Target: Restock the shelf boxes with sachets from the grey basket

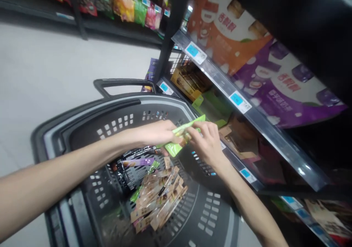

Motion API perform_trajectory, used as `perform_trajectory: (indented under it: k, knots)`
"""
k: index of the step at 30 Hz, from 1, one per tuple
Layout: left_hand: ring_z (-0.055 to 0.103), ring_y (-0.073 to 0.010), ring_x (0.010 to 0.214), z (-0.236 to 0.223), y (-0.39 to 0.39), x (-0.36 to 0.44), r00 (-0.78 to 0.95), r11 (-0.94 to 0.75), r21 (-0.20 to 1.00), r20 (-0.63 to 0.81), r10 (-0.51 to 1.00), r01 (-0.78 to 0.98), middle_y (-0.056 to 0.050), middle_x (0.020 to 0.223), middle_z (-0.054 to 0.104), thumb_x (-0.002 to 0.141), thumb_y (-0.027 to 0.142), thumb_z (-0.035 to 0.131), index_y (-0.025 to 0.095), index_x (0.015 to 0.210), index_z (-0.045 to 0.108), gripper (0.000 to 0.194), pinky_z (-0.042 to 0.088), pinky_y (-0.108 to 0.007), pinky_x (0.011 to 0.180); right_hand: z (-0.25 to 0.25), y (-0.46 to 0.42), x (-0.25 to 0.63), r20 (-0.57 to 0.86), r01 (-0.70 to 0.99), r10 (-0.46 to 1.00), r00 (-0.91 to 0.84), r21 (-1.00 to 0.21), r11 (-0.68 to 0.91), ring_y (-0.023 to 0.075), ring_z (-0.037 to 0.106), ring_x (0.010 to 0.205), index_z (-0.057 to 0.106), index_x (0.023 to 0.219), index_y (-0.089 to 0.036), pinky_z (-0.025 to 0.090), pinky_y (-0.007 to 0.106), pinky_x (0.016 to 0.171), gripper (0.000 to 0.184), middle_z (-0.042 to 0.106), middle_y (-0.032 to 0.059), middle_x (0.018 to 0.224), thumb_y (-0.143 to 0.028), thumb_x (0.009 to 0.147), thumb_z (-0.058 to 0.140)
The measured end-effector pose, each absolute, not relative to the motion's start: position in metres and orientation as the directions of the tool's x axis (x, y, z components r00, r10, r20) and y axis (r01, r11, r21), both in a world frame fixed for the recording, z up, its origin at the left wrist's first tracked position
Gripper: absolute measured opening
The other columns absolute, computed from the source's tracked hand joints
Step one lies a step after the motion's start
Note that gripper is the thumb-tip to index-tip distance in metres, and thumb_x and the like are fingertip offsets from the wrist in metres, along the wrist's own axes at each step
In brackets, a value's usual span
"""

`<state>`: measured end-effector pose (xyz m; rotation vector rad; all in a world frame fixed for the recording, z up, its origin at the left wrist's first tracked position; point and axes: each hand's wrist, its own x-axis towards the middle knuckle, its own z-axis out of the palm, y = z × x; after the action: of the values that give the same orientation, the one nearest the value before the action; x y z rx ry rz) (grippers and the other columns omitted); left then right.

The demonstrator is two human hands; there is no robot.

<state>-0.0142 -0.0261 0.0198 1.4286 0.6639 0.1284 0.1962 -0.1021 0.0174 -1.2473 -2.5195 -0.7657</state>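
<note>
My left hand point(158, 132) and my right hand point(206, 141) both grip a bundle of light green snack packets point(182, 137), held just above the far right rim of a dark plastic shopping basket point(82, 129). The left fingers close on the bundle's left side, the right fingers pinch its right end. Inside the basket lie several tan and brown snack bars point(159, 197) in a loose pile, with a purple packet point(139, 162) and a small green packet point(152, 167) beside them.
To the right stand dark store shelves point(261, 126) with blue price tags, holding orange and purple bags point(277, 82) above and boxes of green and brown packets point(214, 107) below. The basket's handle point(121, 83) points away over a pale floor point(41, 67). More shelves line the far side.
</note>
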Motion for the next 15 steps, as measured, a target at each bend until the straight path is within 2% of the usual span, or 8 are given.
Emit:
perform_trajectory:
  k: [2, 3, 6, 9, 11, 12, 13, 15]
  knots:
    - [0.065, -0.0177, 0.067, 0.019, -0.028, -0.013, 0.829, 0.108, 0.94, -0.338, 0.446, 0.325, -0.006, 0.08, 0.07, 0.076, 0.039, 0.068, 0.013, 0.083, 0.069, 0.027, 0.048, -0.024, 0.051, 0.024, -0.094, 0.194, 0.276, 0.741, 0.694, -0.665, 0.356, 0.569, 0.0299, 0.049, 0.125, 0.057, 0.132, -0.017, 0.036, 0.047, 0.105, 0.033, 0.062, 0.0164, 0.133, -0.015, 0.099, 0.052]
    - [0.064, -0.0174, 0.064, 0.018, -0.029, -0.013, 0.829, 0.073, 0.937, -0.338, 0.445, 0.342, -0.006, 0.078, 0.069, 0.075, 0.039, 0.067, 0.013, 0.081, 0.068, 0.026, 0.045, -0.024, 0.05, 0.026, -0.089, 0.193, 0.176, 0.704, 0.693, -0.699, 0.335, 0.626, 0.0299, 0.05, 0.124, 0.057, 0.131, -0.015, 0.036, 0.046, 0.105, 0.033, 0.063, 0.017, 0.129, -0.016, 0.098, 0.053]
    - [0.062, -0.0174, 0.06, 0.016, -0.029, -0.012, 0.844, -0.053, 0.936, -0.288, 0.452, 0.348, -0.005, 0.073, 0.069, 0.079, 0.041, 0.061, 0.015, 0.08, 0.067, 0.027, 0.042, -0.026, 0.051, 0.031, -0.071, 0.193, -0.054, 0.629, 0.661, -0.748, 0.26, 0.733, 0.0277, 0.054, 0.096, 0.061, 0.111, -0.013, 0.042, 0.041, 0.087, 0.019, 0.065, 0.0131, 0.099, -0.024, 0.097, 0.054]
    - [0.068, -0.0213, 0.072, 0.017, -0.026, -0.014, 0.798, -0.171, 0.923, -0.191, 0.572, 0.344, -0.008, 0.091, 0.073, 0.092, 0.057, 0.045, 0.017, 0.102, 0.069, 0.048, 0.052, -0.033, 0.065, 0.033, -0.048, 0.208, -0.05, 0.635, 0.662, -0.748, 0.236, 0.736, 0.0276, 0.052, 0.089, 0.059, 0.102, -0.016, 0.04, 0.04, 0.08, 0.017, 0.063, 0.0122, 0.093, -0.029, 0.098, 0.05]
    - [0.07, -0.0269, 0.096, 0.02, -0.024, -0.017, 0.665, -0.263, 0.888, -0.062, 0.744, 0.377, -0.012, 0.116, 0.07, 0.098, 0.063, 0.029, 0.017, 0.123, 0.062, 0.062, 0.055, -0.043, 0.087, 0.036, -0.029, 0.225, 0.016, 0.717, 0.732, -0.682, 0.213, 0.663, 0.0296, 0.054, 0.096, 0.058, 0.108, -0.014, 0.041, 0.042, 0.085, 0.02, 0.063, 0.0151, 0.1, -0.027, 0.096, 0.049]
    - [0.067, -0.0298, 0.111, 0.021, -0.024, -0.018, 0.579, -0.319, 0.858, 0.032, 0.814, 0.402, -0.014, 0.127, 0.066, 0.1, 0.062, 0.025, 0.017, 0.132, 0.057, 0.064, 0.053, -0.048, 0.098, 0.038, -0.02, 0.235, 0.045, 0.793, 0.803, -0.594, 0.201, 0.575, 0.0308, 0.054, 0.1, 0.057, 0.114, -0.013, 0.042, 0.043, 0.088, 0.024, 0.063, 0.017, 0.106, -0.025, 0.094, 0.049]
    - [0.061, -0.032, 0.123, 0.023, -0.024, -0.019, 0.502, -0.379, 0.821, 0.133, 0.854, 0.427, -0.016, 0.136, 0.06, 0.102, 0.06, 0.024, 0.016, 0.14, 0.052, 0.064, 0.049, -0.052, 0.107, 0.04, -0.011, 0.245, 0.063, 0.872, 0.88, -0.471, 0.188, 0.453, 0.0316, 0.055, 0.104, 0.056, 0.119, -0.011, 0.043, 0.044, 0.091, 0.029, 0.063, 0.0187, 0.112, -0.023, 0.093, 0.05]
    - [0.052, -0.0341, 0.135, 0.024, -0.024, -0.02, 0.418, -0.474, 0.744, 0.284, 0.863, 0.471, -0.017, 0.142, 0.054, 0.103, 0.054, 0.026, 0.013, 0.146, 0.047, 0.063, 0.043, -0.055, 0.114, 0.044, 0.004, 0.263, 0.07, 0.969, 0.978, -0.196, 0.164, 0.183, 0.0325, 0.056, 0.111, 0.052, 0.131, -0.007, 0.045, 0.044, 0.097, 0.04, 0.061, 0.0217, 0.122, -0.018, 0.092, 0.049]
